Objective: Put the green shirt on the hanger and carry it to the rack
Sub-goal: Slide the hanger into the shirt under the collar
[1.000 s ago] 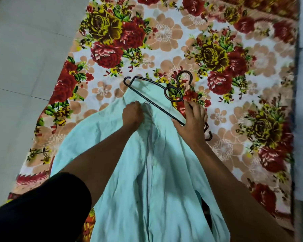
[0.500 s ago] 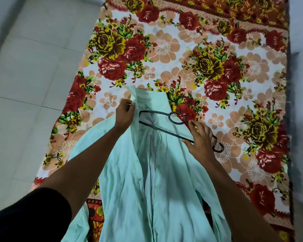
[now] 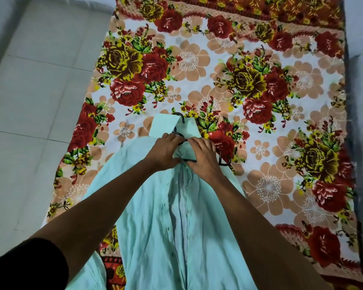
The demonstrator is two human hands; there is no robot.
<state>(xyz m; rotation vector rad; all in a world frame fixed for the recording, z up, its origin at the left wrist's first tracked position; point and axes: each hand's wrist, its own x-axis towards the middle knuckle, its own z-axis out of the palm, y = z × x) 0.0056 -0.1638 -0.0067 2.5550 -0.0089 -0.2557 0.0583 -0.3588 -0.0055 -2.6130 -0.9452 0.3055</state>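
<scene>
No readable text, label, brand, number or sign shows anywhere here, not on any cloth or other surface in view.

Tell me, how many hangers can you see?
1. The black hanger sits at the green shirt's collar, mostly hidden under the cloth and both hands; its hook pokes out above the collar, and one corner shows beside the right hand. None other shows.

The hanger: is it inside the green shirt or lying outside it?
Mostly inside: the hanger shows only its hook above the collar and one end at the green shirt's right shoulder.
</scene>
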